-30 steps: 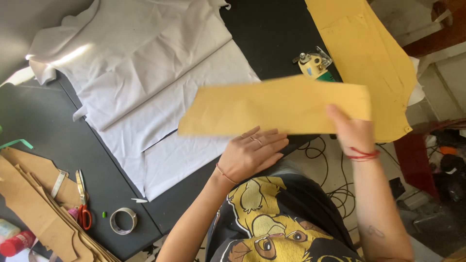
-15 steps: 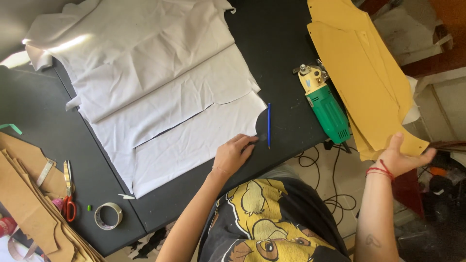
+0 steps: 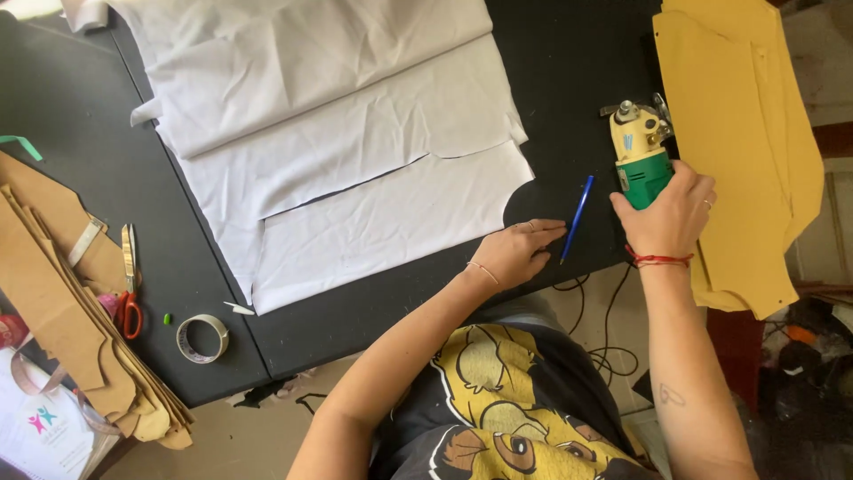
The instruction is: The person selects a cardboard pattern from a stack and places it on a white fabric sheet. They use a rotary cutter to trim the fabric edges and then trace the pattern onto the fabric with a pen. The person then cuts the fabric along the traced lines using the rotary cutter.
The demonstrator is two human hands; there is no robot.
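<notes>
My right hand (image 3: 671,209) is closed around the green body of an electric fabric cutter (image 3: 635,142) with a yellow head, standing on the black table (image 3: 577,62). My left hand (image 3: 518,252) lies flat on the table, fingers together, at the curved cut edge of layered white fabric (image 3: 355,178). A blue pen (image 3: 576,218) lies between the two hands, its tip just beyond my left fingertips. Yellow paper pattern pieces (image 3: 746,133) are stacked to the right of the cutter, overhanging the table's edge.
Brown cardboard patterns (image 3: 53,293) are piled at the table's left corner. Red-handled scissors (image 3: 130,298) and a roll of tape (image 3: 202,339) lie beside them. Black cables (image 3: 613,338) hang below the near table edge.
My right hand laid the yellow pattern piece on the stack at the right, then took hold of the cutter. My left hand came down flat beside the pen.
</notes>
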